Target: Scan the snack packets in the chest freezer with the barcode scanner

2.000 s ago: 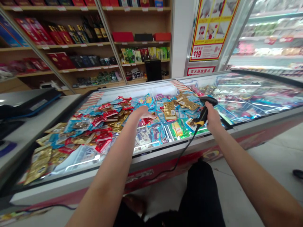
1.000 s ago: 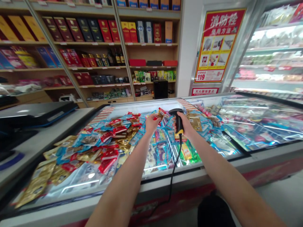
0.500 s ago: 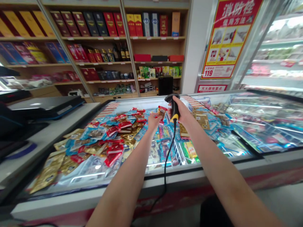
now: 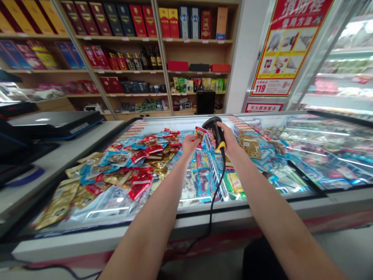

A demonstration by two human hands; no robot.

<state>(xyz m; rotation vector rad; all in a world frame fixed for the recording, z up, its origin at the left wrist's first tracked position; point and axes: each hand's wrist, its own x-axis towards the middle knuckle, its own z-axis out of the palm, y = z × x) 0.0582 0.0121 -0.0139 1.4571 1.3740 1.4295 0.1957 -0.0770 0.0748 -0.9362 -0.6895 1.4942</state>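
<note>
Left hand [image 4: 189, 146] pinching red snack packet [image 4: 200, 133]; right hand [image 4: 227, 140] clenched round barcode scanner [image 4: 220, 140], above chest freezer [image 4: 186, 230]

Both your bare arms reach forward from the bottom of the view and converge toward the middle. Your left forearm [image 4: 151, 219] angles up and to the right, and your right forearm [image 4: 271, 216] angles up and to the left. Your left hand [image 4: 189, 145] shows its back to you, with its fingers [image 4: 196, 139] pinched together at the tips. Your right hand [image 4: 226, 139] sits just beside it, close but not touching, curled shut in a firm wrap with the fingers closed around. Both wrists are held nearly straight, and your hands are raised level with each other.
</note>
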